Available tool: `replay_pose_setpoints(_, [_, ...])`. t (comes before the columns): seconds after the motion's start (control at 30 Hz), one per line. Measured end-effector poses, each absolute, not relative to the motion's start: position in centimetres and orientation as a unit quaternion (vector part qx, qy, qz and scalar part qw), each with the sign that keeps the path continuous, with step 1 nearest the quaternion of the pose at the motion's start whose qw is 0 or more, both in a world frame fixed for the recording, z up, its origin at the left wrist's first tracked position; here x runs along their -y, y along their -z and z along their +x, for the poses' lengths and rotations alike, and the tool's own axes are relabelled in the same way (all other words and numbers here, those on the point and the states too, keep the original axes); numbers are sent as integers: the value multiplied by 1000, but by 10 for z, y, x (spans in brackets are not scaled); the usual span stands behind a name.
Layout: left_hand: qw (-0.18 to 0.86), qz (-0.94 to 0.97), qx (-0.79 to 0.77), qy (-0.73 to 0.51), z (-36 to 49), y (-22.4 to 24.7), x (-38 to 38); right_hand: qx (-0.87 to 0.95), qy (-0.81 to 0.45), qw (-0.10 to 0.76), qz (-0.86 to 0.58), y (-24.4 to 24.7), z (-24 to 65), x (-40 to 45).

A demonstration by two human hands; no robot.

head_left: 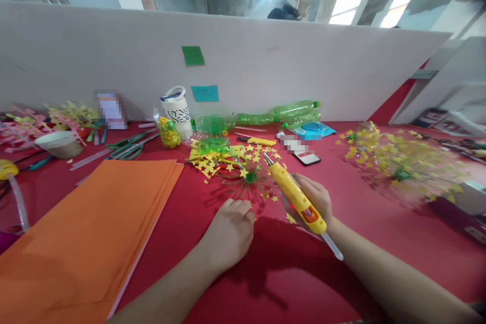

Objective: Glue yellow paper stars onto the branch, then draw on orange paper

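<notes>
My right hand point(317, 196) is wrapped round a yellow hot glue gun point(294, 190), its metal nozzle pointing up and to the left. A clear glue stick point(332, 247) sticks out of its rear end. My left hand point(232, 230) is closed low over the red table, its fingers curled; yellow shows at the fingertips, but what they pinch is mostly hidden. Just beyond it lies a green cut bottle base point(249, 177) with thin strips fanning outward. Yellow paper stars point(212, 164) are scattered around and behind it, and one star point(290, 218) lies under the glue gun.
Orange paper sheets point(94, 228) cover the left side. Scissors point(131, 148), a white mug point(177, 114) and green plastic bottles point(294, 110) stand or lie along the white partition point(266, 71). A phone point(308, 157) and a star-covered bunch point(398, 162) are at right.
</notes>
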State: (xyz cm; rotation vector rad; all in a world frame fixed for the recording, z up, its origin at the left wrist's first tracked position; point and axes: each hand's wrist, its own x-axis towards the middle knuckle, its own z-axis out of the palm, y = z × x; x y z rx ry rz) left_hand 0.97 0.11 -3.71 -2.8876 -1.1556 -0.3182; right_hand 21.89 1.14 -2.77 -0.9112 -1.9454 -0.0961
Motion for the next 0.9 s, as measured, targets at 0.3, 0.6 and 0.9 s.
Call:
replay_pose_setpoints(0.3, [25, -914, 390, 110, 16, 41, 3, 804, 19, 470, -363, 32, 219, -12])
replay_pose_setpoints(0.6, [-236, -809, 421, 334, 14, 39, 6, 794, 2, 477, -377, 34, 213, -8])
replay_pose_setpoints(0.9, [-460, -616, 418, 484, 17, 36, 7, 775, -162, 444, -419, 30, 188, 6])
